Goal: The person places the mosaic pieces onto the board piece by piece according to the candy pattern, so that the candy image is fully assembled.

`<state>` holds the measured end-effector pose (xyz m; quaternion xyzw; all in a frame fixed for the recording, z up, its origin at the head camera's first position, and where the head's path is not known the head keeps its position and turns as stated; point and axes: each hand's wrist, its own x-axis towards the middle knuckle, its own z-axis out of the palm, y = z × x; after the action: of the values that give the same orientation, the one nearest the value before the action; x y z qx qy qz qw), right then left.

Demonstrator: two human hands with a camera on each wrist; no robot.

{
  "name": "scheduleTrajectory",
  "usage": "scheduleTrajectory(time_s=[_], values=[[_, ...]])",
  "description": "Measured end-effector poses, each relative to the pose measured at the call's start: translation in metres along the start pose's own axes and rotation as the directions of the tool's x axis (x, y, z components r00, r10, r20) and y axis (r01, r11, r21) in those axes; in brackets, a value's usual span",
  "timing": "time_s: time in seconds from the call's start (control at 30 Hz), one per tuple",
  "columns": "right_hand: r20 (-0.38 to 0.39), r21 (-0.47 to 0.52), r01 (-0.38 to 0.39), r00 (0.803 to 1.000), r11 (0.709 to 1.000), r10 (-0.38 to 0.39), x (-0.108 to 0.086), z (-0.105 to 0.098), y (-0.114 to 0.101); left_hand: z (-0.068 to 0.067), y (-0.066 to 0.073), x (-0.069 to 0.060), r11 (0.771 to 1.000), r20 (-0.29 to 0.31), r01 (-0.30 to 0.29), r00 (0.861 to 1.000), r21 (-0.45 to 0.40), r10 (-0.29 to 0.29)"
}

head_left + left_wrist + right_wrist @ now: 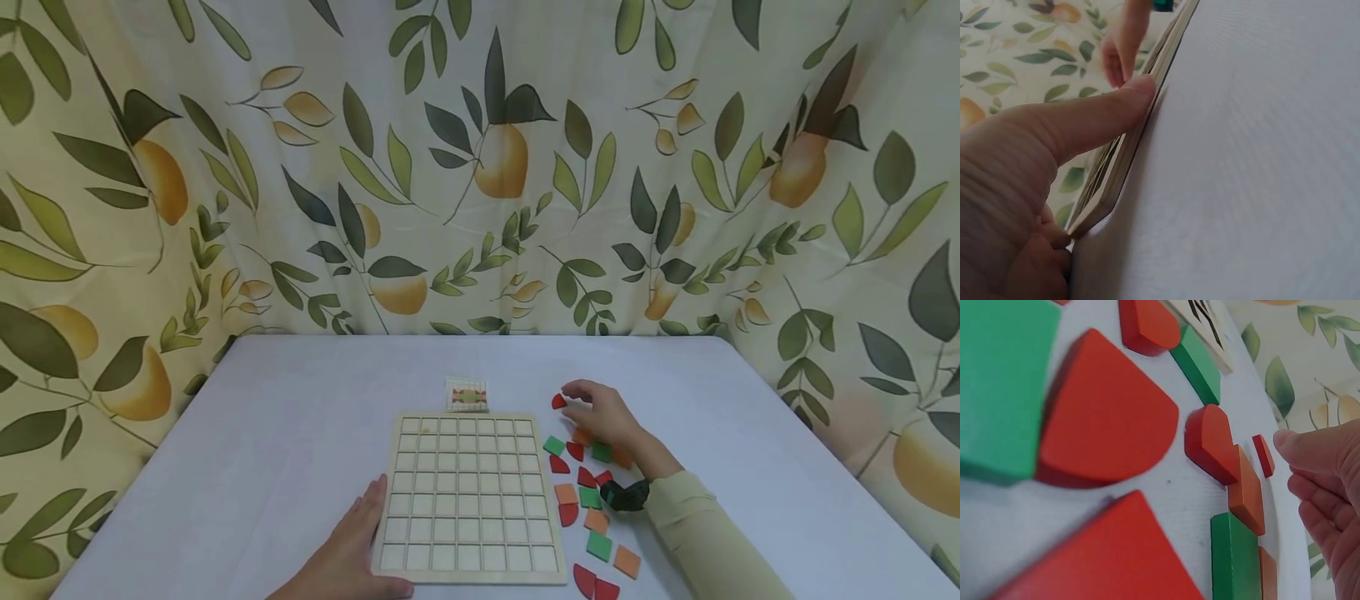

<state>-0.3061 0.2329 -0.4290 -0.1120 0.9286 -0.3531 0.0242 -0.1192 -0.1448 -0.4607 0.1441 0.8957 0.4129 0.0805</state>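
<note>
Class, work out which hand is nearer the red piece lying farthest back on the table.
Right. The right hand is just beside the red piece, contact unclear; the left hand is across the grid board, holding its near-left corner.

A compact black device (625, 495) with rounded edges is worn at the wrist of a person's right hand (607, 414), its finer detail too small to make out. Just beside the device, toward the elbow, begins a long, plain sleeve (705, 533) in pale yellow-green, softly creased and ending in a cuff (670, 492). Both the right hand, beyond the device, and the left hand (347, 537), well apart from it, are bare.
</note>
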Motion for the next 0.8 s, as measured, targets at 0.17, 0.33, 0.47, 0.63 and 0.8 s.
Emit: scheduleTrajectory(time_s=[0.17,0.33,0.47,0.63,0.8], values=[[0.001,-0.005,-0.015,1.0,1.0,0.015,0.006,0.001,0.004,0.0,0.001,0.0,0.999,0.017,0.041,0.999,-0.021,-0.04],[0.006,-0.019,-0.003,1.0,1.0,0.003,0.012,0.0,0.009,0.0,0.0,0.0,0.998,0.02,0.037,0.999,-0.042,-0.036],[0.004,-0.021,0.036,0.999,0.999,-0.036,0.016,-0.001,0.012,-0.002,-0.001,0.0,0.999,0.022,0.019,1.0,-0.045,-0.018],[0.015,-0.009,0.057,0.998,0.998,-0.057,0.02,-0.001,0.014,-0.004,0.0,-0.001,1.0,0.017,-0.004,1.0,-0.028,0.004],[0.051,0.016,0.04,0.998,0.999,-0.04,0.025,0.002,0.012,-0.004,0.0,-0.001,0.999,0.004,-0.037,0.999,-0.015,0.037]])
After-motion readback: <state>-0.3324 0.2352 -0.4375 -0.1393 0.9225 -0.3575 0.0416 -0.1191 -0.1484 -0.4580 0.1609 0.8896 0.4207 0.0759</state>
